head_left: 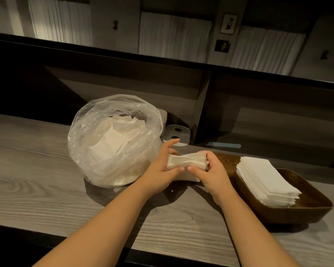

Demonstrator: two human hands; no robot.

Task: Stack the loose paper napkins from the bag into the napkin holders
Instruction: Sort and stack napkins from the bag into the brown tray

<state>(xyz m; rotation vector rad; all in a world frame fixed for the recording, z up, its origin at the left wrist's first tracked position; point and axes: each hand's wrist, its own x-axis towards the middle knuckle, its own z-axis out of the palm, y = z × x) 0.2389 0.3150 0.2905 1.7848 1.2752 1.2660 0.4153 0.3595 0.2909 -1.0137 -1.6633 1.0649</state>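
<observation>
Left fingers (172, 143) curled round left end of wad (185, 164), thumb underneath near the front edge. Right fingers (198, 171) curled over right end, thumb on top. Left hand (162, 166) and right hand (210, 170) both gripping, thumb tips nearly touching under wad's middle.

Wad: bunch of white napkins, long axis left-right, roughly level, pinched narrow at middle and flaring at both ends. Held just above counter (36, 170), between bag (114, 141) and holder (307, 205). Lower edge near or touching counter, cannot tell.

Bag: clear plastic, mouth open upward, just left of left hand, touching or nearly touching it. Loose napkins (114, 135) inside, lying at mixed angles.

Holder: dark wooden tray at right, long axis running from far-left to near-right. Stack (266, 182) of flat napkins in it, same axis, edges fairly square, top above the rim.

Behind hands: clear plastic piece with two dark holes (176, 134) against back panel. Pale blue strip (224, 145) lying flat beside it, long axis left-right.

Both forearms bare, coming in from near edge and converging on wad.
</observation>
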